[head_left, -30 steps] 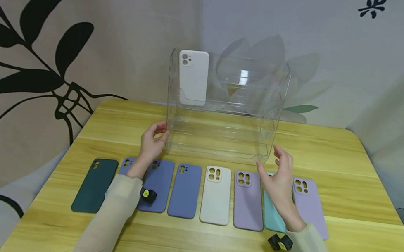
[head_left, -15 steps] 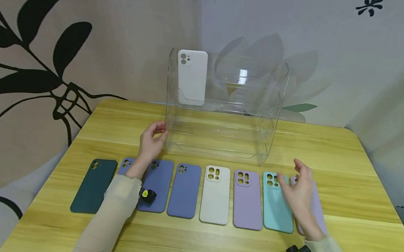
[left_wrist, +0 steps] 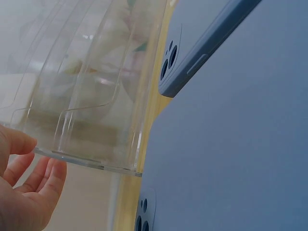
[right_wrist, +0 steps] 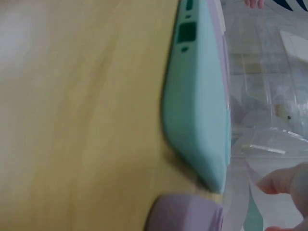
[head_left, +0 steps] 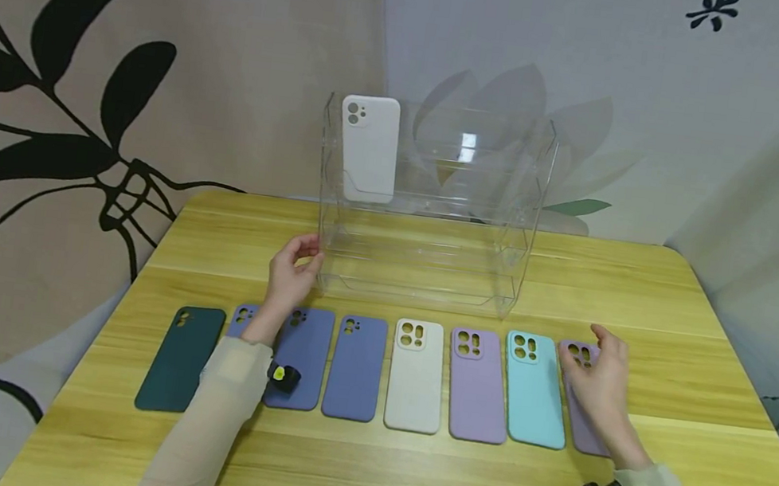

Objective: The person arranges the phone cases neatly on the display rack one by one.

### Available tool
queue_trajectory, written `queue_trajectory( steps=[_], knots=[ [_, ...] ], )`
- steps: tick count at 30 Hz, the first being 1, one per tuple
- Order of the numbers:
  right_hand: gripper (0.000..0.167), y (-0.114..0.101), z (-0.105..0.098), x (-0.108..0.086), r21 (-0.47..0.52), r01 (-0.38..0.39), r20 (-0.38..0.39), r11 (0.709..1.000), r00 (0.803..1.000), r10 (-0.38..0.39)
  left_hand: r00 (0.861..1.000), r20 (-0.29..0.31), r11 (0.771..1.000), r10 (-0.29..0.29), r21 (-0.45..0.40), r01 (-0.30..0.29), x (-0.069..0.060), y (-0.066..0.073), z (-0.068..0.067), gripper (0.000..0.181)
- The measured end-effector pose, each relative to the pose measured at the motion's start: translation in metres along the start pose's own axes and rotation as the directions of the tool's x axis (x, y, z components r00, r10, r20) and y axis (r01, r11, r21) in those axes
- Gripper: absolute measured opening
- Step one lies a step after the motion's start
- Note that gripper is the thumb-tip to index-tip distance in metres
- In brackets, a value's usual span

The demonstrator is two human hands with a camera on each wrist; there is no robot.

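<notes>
A clear tiered stand [head_left: 421,279] rises at the back of the table, with a white phone case [head_left: 371,149] upright at its upper left. My left hand [head_left: 293,276] touches the stand's left side with bent fingers and thumb; in the left wrist view the fingertips meet the panel's edge. My right hand [head_left: 600,383] is over the lavender phone case [head_left: 585,430] at the row's right end, thumb and fingers spread. Whether it touches the case cannot be told. Left of it lies a turquoise phone case [head_left: 539,396], whose end shows large in the right wrist view.
More phone cases lie in the row: dark green [head_left: 180,359], several blue ones [head_left: 355,367], white [head_left: 415,382] and another lavender one [head_left: 478,389]. My left forearm partly covers two blue cases. Behind the wooden table [head_left: 362,480] hangs a patterned curtain [head_left: 273,61].
My right hand has moved right and slightly nearer, from the stand's right corner, past the turquoise case, to the lavender case at the end. The left hand stays at the stand's side.
</notes>
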State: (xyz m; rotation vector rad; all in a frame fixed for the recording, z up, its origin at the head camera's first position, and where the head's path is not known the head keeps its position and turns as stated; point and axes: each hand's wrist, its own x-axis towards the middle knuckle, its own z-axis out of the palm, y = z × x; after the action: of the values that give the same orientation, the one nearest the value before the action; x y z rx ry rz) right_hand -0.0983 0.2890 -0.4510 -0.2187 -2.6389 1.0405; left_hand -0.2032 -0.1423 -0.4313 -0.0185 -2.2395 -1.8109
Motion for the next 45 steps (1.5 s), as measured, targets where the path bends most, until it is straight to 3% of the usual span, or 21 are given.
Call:
queue_trajectory(
  steps=[4, 11, 20, 35, 45],
  knots=[
    [0.060, 0.006, -0.002, 0.000, -0.028, 0.006, 0.009, 1.000, 1.000, -0.006, 1.000, 0.002, 1.000, 0.014, -0.003, -0.014, 0.000, -0.002, 0.000, 0.029],
    [0.063, 0.013, -0.004, 0.000, -0.095, 0.027, 0.032, 0.995, 0.999, -0.024, 0.995, -0.018, 0.994, 0.100, -0.031, -0.100, -0.002, -0.003, -0.001, 0.023],
    [0.069, 0.017, -0.008, 0.001, -0.166, 0.005, 0.104, 0.986, 0.994, 0.012, 1.000, 0.017, 1.000, -0.001, 0.008, 0.001, 0.001, -0.001, -0.002, 0.029],
    [0.080, 0.020, -0.010, 0.005, -0.262, -0.062, 0.203, 0.963, 0.972, 0.118, 1.000, 0.011, 1.000, 0.017, 0.013, -0.017, 0.000, -0.003, -0.002, 0.028],
    [0.079, 0.018, -0.010, 0.006, -0.254, -0.064, 0.211, 0.965, 0.970, 0.120, 1.000, 0.015, 0.999, 0.002, 0.052, -0.003, 0.000, -0.002, -0.002, 0.029]
  ],
)
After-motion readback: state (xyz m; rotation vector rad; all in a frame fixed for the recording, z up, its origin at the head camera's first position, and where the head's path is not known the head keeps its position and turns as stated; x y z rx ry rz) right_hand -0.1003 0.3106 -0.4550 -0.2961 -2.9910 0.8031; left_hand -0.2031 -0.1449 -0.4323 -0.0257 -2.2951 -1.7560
